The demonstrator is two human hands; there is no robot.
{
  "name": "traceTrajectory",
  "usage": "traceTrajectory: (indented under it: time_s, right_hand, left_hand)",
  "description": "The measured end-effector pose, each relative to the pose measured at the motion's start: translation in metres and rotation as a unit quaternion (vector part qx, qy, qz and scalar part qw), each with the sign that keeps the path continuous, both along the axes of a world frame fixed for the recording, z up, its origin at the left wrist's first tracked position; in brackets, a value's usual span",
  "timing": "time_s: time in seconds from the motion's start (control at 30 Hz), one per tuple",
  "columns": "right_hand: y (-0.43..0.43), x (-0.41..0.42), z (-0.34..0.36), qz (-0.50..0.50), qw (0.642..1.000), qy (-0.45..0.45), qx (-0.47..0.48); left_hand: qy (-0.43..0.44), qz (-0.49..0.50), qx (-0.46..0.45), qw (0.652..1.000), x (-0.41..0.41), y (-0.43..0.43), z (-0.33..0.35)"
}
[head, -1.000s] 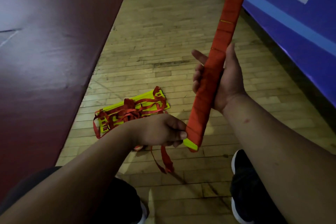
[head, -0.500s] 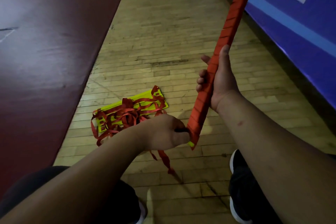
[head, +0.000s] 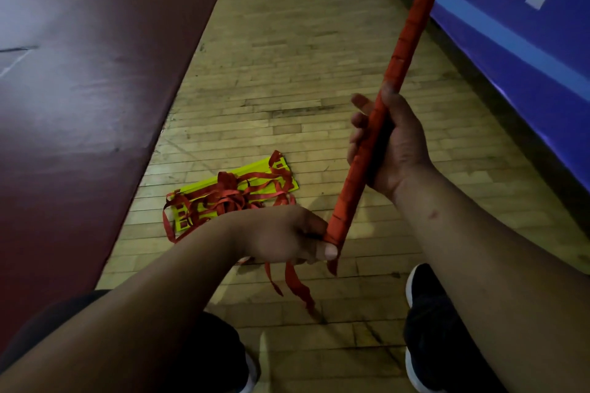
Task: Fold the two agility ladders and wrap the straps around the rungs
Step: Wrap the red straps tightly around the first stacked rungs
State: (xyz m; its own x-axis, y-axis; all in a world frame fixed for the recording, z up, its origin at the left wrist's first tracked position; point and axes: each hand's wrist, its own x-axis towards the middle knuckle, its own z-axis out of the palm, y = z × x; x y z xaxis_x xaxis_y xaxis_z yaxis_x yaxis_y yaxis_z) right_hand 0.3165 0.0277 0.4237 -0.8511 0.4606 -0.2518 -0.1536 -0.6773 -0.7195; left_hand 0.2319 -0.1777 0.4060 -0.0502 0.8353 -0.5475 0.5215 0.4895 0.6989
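Note:
A long bundle of ladder rungs wrapped in red strap (head: pixel 412 38) slants up to the top right. My right hand (head: pixel 389 143) grips its middle, fingers curled round it. My left hand (head: pixel 287 236) pinches the bundle's lower end, thumb on the strap. Loose red strap ends (head: pixel 297 284) hang below that hand. On the floor behind my left forearm lies the second ladder (head: pixel 233 195), a flat stack of yellow rungs with tangled red straps over it.
Wooden plank floor (head: pixel 303 73) runs ahead. A dark red mat (head: pixel 79 73) covers the left side. A blue padded wall (head: pixel 526 25) with white lettering lines the right. My black shoes (head: pixel 427 329) stand at the bottom.
The wrapped bundle has turned about its length, showing a narrower edge, and its top has swung slightly right. The yellow tip at its lower end is no longer visible under my left thumb.

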Motion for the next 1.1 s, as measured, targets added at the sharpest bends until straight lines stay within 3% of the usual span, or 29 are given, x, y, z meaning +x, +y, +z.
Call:
traceTrajectory:
  time_s: [0.23, 0.43, 0.7, 0.97, 1.1]
  right_hand:
    - [-0.007, 0.000, 0.006, 0.057, 0.997, 0.009, 0.045]
    - [-0.012, -0.004, 0.005, 0.058, 0.990, -0.048, 0.116]
    - [-0.013, -0.017, -0.006, -0.047, 0.981, -0.092, 0.166]
    - [-0.012, -0.023, -0.020, -0.102, 0.971, -0.120, 0.179]
    - [-0.013, -0.023, -0.021, -0.108, 0.969, -0.126, 0.182]
  left_hand:
    - [0.002, -0.045, -0.006, 0.999, -0.004, -0.001, -0.007]
    - [0.040, -0.003, -0.013, 0.999, 0.000, 0.003, -0.015]
    - [0.212, 0.024, -0.060, 0.975, 0.007, 0.015, -0.025]
    - [0.303, 0.046, -0.058, 0.950, 0.020, 0.016, -0.037]
    - [0.289, 0.078, -0.042, 0.953, 0.021, 0.017, -0.041]
